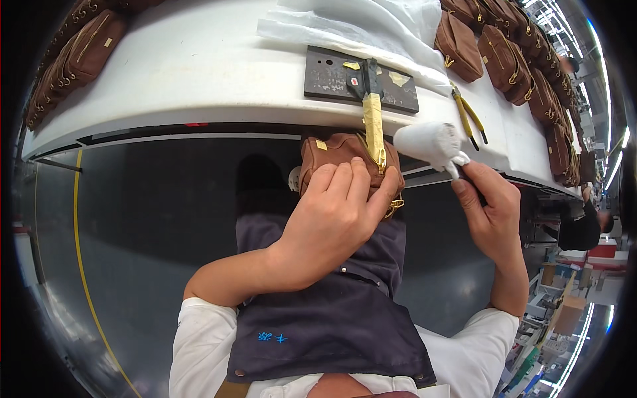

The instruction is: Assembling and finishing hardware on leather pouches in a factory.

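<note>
Left hand (335, 215) grips a small brown pouch (332, 154) from above, fingers curled and pressed together over its top, thumb against the right side near the zipper end. Pouch sits just below the front edge of the white table (172, 73), in front of the person's dark apron (338, 312). A gold zipper tape (373, 129) runs up from the pouch over the table edge to a dark clamp (366, 81) on a dark grey plate (332, 79); tape looks taut and upright. Gold ring hardware (395, 207) hangs off the pouch's lower right, just under the thumb. Right hand (491, 212) is closed around a handle, fingers wrapped, thumb pressing on top; the handle is mostly hidden, a white cloth-wrapped head (430, 142) sticks out toward the zipper, close to it but not touching. Yellow-handled pliers (470, 119) lie on the table right of the plate. White sheet material (358, 23) lies behind the plate. Rows of finished brown pouches (511, 63) line the right side of the table, more at the far left (73, 56).
</note>
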The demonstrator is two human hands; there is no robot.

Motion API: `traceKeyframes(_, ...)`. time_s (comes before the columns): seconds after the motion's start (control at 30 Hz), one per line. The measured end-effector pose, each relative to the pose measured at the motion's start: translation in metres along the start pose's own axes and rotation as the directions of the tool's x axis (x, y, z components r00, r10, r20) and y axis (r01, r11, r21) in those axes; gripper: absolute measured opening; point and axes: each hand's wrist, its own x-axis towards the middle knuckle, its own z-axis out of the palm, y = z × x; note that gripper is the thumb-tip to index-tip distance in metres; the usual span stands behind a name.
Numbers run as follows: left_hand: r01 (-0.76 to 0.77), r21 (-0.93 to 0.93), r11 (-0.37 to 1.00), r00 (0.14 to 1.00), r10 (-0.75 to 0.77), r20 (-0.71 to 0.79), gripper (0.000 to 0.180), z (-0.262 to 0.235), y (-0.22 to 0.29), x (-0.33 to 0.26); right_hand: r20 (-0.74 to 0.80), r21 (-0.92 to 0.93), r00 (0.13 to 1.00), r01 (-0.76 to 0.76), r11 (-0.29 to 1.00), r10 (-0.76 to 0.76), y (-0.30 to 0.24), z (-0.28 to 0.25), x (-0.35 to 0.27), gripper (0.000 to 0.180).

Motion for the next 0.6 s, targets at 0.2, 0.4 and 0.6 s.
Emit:
traceKeyframes(0.2, 0.011, 0.009, 1.000, 1.000, -0.011, 0.014, 0.049, -0.002, 0.001, 0.000, 0.046, -0.003, 0.996, 0.070, 0.998, -0.070, -0.003, 0.006, -0.001, 0.026)
traceKeyframes(0.4, 0.007, 0.036, 0.999, 1.000, -0.007, -0.014, 0.047, 0.001, 0.003, -0.001, 0.066, -0.081, 0.994, 0.092, 0.992, -0.087, -0.006, 0.007, -0.004, 0.027)
traceKeyframes(0.6, 0.010, 0.045, 0.999, 1.000, -0.008, -0.027, 0.041, 0.004, 0.005, -0.002, 0.127, -0.167, 0.987, 0.116, 0.979, -0.095, -0.012, 0.009, -0.007, 0.027)
